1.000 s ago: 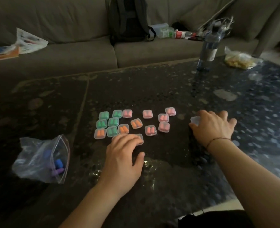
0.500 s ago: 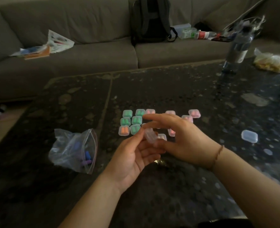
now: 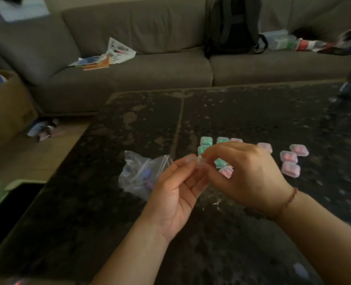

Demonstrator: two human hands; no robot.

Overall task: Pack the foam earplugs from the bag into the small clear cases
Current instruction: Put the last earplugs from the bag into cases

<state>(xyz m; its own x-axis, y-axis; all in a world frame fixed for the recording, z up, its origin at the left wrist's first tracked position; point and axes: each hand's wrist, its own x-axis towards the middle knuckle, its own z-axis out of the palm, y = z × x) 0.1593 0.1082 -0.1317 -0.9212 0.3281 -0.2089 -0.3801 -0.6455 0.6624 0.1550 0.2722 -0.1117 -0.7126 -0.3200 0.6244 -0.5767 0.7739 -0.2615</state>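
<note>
Compared with half a second ago, both hands have risen a little and come closer together, and the view has swung to the left, so the water bottle at the far right is now almost out of sight and a cardboard box point(image 3: 3, 103) shows at the left edge. The empty clear case point(image 3: 195, 161), which was between the fingers before, is still held up above the table: the left hand point(image 3: 176, 194) pinches it from the left with thumb and fingertips, and the right hand point(image 3: 244, 175) pinches its right side, fingers curled over it; the case is blurred, so I cannot tell whether its lid is open. The surface is a dark speckled table point(image 3: 129, 212) with pale stains and one seam line. Behind it stands a grey sofa point(image 3: 129, 75) with scattered papers point(image 3: 106, 56), a dark backpack point(image 3: 234, 25) and some small packages point(image 3: 283, 40). The plastic bag point(image 3: 139, 173) with blue and purple earplugs lies on the table just to the left of the left hand, its mouth facing the hands. The filled cases point(image 3: 289, 159), green and pink, lie in a group behind and to the right of the right hand, which partly hides them.
</note>
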